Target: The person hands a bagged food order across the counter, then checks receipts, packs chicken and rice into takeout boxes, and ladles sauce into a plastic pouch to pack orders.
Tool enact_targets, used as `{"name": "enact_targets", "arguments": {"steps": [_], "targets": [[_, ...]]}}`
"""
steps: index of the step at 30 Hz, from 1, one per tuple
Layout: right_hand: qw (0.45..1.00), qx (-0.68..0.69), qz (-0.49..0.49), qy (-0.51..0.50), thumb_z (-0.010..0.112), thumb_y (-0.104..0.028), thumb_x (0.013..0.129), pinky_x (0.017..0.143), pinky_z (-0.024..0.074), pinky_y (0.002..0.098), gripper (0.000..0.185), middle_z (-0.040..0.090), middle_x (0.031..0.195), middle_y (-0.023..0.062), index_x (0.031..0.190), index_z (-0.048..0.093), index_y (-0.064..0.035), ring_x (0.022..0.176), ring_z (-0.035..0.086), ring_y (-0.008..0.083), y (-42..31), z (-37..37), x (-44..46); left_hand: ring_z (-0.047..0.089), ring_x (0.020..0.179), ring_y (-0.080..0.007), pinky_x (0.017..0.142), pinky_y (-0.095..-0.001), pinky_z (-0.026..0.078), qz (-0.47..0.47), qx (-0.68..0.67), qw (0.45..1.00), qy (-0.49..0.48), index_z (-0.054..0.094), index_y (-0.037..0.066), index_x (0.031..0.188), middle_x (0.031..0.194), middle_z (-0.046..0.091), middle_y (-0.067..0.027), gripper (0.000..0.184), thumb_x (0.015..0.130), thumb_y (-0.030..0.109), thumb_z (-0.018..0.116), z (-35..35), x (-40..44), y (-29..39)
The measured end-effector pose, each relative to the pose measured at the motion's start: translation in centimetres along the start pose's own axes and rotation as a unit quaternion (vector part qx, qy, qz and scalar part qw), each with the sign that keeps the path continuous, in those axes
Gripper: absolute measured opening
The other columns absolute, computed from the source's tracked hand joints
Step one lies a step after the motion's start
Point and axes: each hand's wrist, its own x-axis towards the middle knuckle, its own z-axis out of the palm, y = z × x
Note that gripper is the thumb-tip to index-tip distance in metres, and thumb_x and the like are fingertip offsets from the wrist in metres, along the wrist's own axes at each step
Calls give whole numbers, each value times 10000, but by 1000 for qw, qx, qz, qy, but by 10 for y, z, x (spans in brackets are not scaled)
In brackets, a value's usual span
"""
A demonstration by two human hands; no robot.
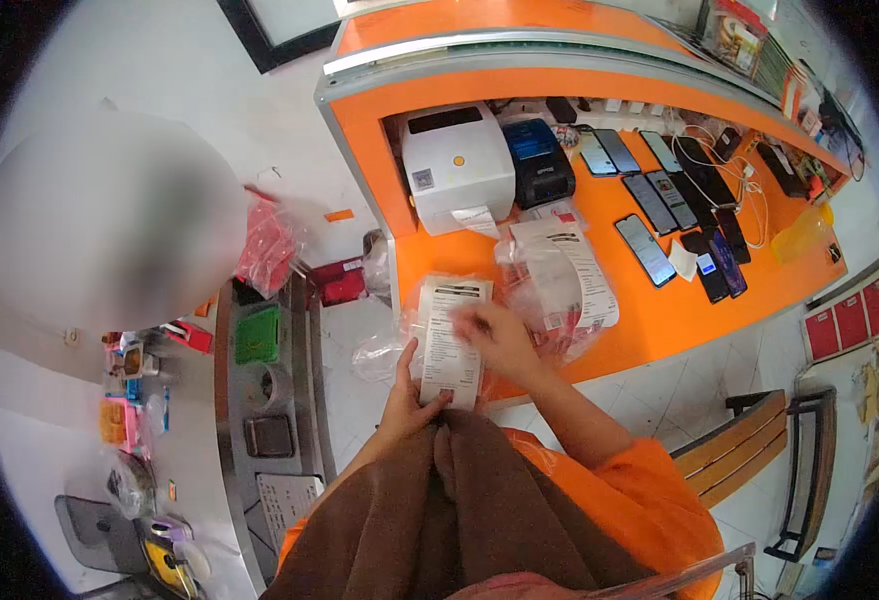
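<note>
A printed paper slip in a clear plastic bag lies in front of my body at the counter's left front corner. My left hand grips its lower left edge, thumb on top. My right hand is over the slip's right side, its fingertips bent and blurred by motion; whether they hold anything cannot be made out. Right of that hand, more printed slips rest on clear plastic bags on the orange counter.
A white printer and a smaller black one stand at the back. Several phones and white cables lie to the right. Wooden bench at lower right; green basket on the left.
</note>
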Motion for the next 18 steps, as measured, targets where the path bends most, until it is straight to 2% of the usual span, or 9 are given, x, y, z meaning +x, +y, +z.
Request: {"name": "enact_targets", "arguments": {"steps": [2,5,8,11,12,13,14,17,18], "targets": [[994,-64,47,-79,555,-96,830,596,451,279,529,555,665,85,1318,353,-53,589,550,149,-26,-7,-36,589,916,-215,800,-319,462,13,-28,1000,1,-46,123,1377,1025,584,-189,904,769,-68,595,1,2,-4],[987,-23,137,-83,569,-122,831,610,461,298,683,568,658,90,1388,180,-60,600,568,174,-10,-1,-61,589,915,-207,799,-312,464,45,-35,998,5,-40,124,1377,1021,586,-186,902,767,-77,593,4,7,-12],[976,-121,180,-37,586,-114,818,590,467,291,739,572,640,77,1391,125,-43,605,579,183,6,7,-60,581,936,-205,813,-319,460,19,-46,999,-10,-45,126,1378,1058,567,-190,904,770,-75,593,6,7,-12],[960,-260,-46,89,598,-204,812,742,467,375,756,570,1011,219,1382,131,-36,890,592,288,52,7,-65,581,915,-195,811,-315,459,43,-58,997,-17,-12,126,1385,1067,565,-168,884,773,-59,598,3,9,-16],[991,-103,29,74,609,-217,805,782,453,383,754,532,1084,229,1377,152,-36,958,564,303,50,6,-70,583,900,-190,807,-311,459,64,-60,996,-8,7,126,1388,1063,568,-156,873,773,-53,601,2,8,-20],[991,55,108,47,620,-231,799,823,438,392,752,495,1157,239,1372,174,-37,1026,536,318,49,6,-77,587,861,-182,788,-306,461,76,-19,997,-12,34,127,1389,1012,584,-135,852,776,-36,604,-2,5,-22],[989,-22,140,33,626,-203,790,829,436,394,742,499,1161,229,1372,191,-47,1031,534,315,60,0,-88,591,821,-174,768,-302,462,88,24,996,-10,61,128,1390,961,599,-115,831,780,-20,607,-6,2,-24],[970,-218,64,90,621,-57,746,620,418,321,91,506,687,103,755,546,-6,717,539,218,64,4,-105,589,715,-161,699,-287,458,90,66,994,8,133,129,1385,798,609,-66,763,791,18,600,-31,-14,-22],[892,-332,-246,184,606,-58,759,601,401,332,135,502,696,104,683,501,-20,695,499,216,84,-3,-101,586,681,-158,674,-281,455,83,62,995,14,155,129,1382,742,607,-52,740,795,29,595,-44,-26,-21]]}}
